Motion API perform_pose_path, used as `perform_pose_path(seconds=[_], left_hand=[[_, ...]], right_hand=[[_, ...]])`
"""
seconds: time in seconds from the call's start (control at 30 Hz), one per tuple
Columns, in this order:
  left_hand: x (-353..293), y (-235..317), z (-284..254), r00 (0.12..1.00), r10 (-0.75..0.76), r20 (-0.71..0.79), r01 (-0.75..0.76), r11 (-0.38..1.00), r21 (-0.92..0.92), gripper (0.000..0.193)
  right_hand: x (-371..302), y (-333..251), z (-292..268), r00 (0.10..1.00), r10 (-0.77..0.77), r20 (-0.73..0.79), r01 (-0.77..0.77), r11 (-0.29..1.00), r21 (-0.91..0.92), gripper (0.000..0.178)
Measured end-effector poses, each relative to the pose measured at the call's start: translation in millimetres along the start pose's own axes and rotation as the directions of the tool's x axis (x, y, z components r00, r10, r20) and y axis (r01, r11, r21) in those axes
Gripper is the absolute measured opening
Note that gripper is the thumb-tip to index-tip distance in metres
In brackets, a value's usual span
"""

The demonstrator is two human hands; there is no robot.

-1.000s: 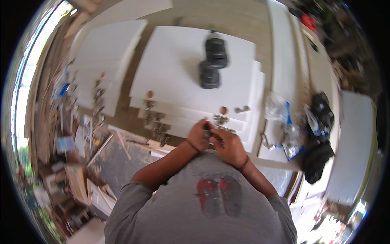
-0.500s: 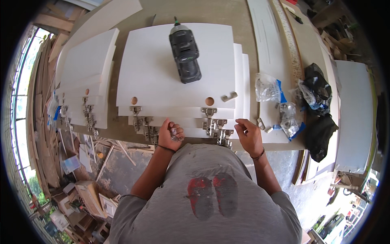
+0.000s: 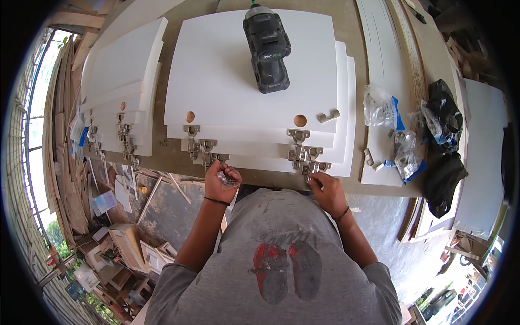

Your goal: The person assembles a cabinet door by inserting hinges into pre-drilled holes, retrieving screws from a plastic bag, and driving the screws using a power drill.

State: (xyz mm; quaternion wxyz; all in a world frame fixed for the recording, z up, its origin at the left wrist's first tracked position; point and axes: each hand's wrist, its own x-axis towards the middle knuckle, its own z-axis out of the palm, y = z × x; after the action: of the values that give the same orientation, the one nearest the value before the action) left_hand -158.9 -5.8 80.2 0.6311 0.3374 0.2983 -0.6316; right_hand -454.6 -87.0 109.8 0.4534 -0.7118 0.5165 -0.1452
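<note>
My left hand [image 3: 218, 187] is curled around a crinkled clear plastic packet [image 3: 229, 181], whose contents I cannot make out. It is at the front edge of the stacked white panels [image 3: 244, 59], beside the left group of metal cabinet hinges [image 3: 209, 147]. My right hand [image 3: 328, 193] has thumb and fingers pinched together close under the right group of hinges [image 3: 298, 142]. Whatever is between those fingertips is too small to tell. Two round holes show in the top panel. A black cordless drill [image 3: 267, 49] rests on that panel.
Another stack of white panels with hinges [image 3: 122, 81] stands at the left. On the right lie clear plastic bags [image 3: 380, 108], a black plastic bag [image 3: 445, 181] and a small pale metal piece [image 3: 329, 116]. Wood scraps [image 3: 130, 246] cover the floor at the lower left.
My right hand has moved inward, from beside the panels to just below the right hinges. My left hand still holds the packet, its fingers now nearer the left hinges. The whole view has shifted.
</note>
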Motion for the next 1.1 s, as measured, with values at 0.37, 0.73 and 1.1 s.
perform_pose_path(seconds=[0.37,0.73,1.1], left_hand=[[-9.8,-29.0,35.5,0.992,-0.129,-0.004,0.127,0.973,0.195,0.021],[-16.8,46.0,-41.2,0.999,-0.039,0.019,0.036,0.989,0.146,0.022],[-30.4,82.0,-50.4,0.997,0.007,0.08,-0.021,0.984,0.179,0.024]], right_hand=[[5.6,-94.8,57.2,0.968,-0.239,0.075,0.229,0.966,0.123,0.018],[-2.3,1.7,128.3,0.958,-0.266,-0.104,0.235,0.942,-0.241,0.019],[-4.1,-1.1,143.6,0.923,-0.369,-0.108,0.302,0.871,-0.388,0.009]])
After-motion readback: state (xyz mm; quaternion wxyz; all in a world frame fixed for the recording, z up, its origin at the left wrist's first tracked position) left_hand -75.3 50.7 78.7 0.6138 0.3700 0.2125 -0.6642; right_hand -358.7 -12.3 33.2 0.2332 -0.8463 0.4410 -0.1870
